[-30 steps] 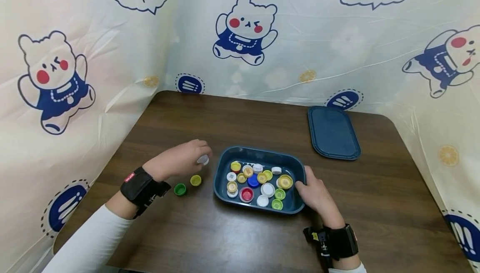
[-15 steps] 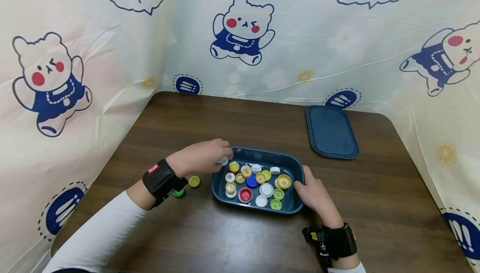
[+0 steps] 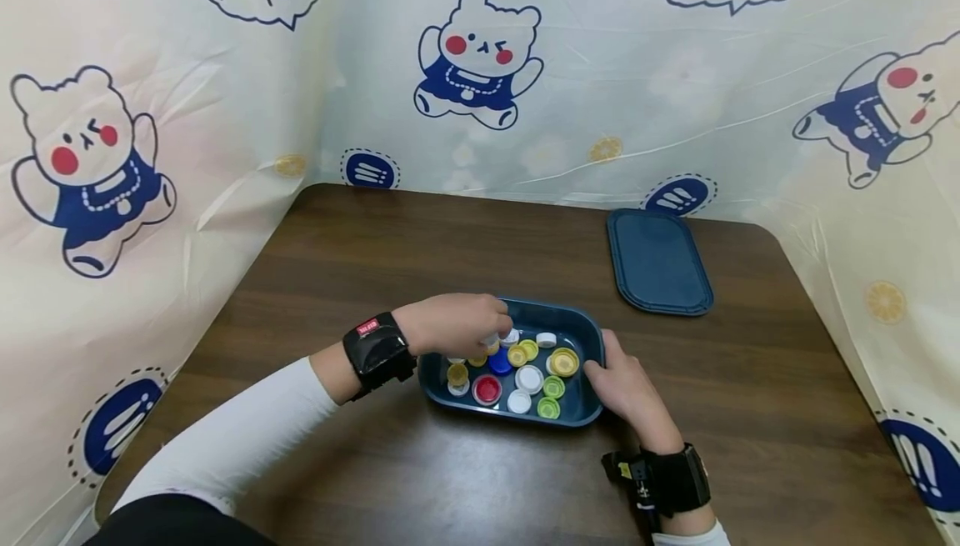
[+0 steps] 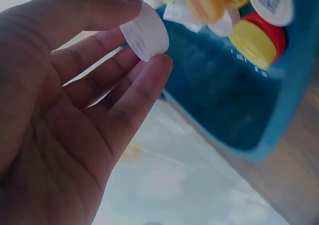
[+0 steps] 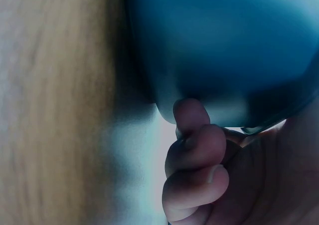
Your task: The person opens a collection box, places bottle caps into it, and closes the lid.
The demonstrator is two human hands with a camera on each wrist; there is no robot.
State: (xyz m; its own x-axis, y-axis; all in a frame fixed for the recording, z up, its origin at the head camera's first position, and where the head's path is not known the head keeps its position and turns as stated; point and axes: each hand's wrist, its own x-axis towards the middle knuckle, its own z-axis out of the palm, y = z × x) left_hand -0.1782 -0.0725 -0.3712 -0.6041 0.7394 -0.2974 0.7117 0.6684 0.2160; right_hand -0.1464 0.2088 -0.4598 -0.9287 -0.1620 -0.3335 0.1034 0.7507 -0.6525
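Note:
My left hand [image 3: 459, 319] reaches over the left part of a dark blue tray [image 3: 582, 396]. In the left wrist view, its thumb and a finger pinch a white bottle cap [image 4: 145, 33] by the edge. Below the held cap lie many loose bottle caps, among them a red one [image 3: 487, 390], a blue one [image 3: 500, 362], a large yellow one [image 3: 564, 362] and a light green one [image 3: 548, 408]. At the tray's right end, my right hand [image 3: 628, 383] grips the wall, thumb at the rim. The right wrist view shows its curled fingers [image 5: 197, 152] against the outside.
A flat dark blue lid [image 3: 660, 262] lies at the back right of the brown wooden table [image 3: 360, 237]. A printed curtain [image 3: 600, 54] hangs round the table's back and sides. The left forearm [image 3: 247, 413] crosses the table's left side.
My left hand has moved right with the white bottle cap, from the table to over the tray. The left arm now hides the green and yellow caps on the table. The right hand keeps its grip.

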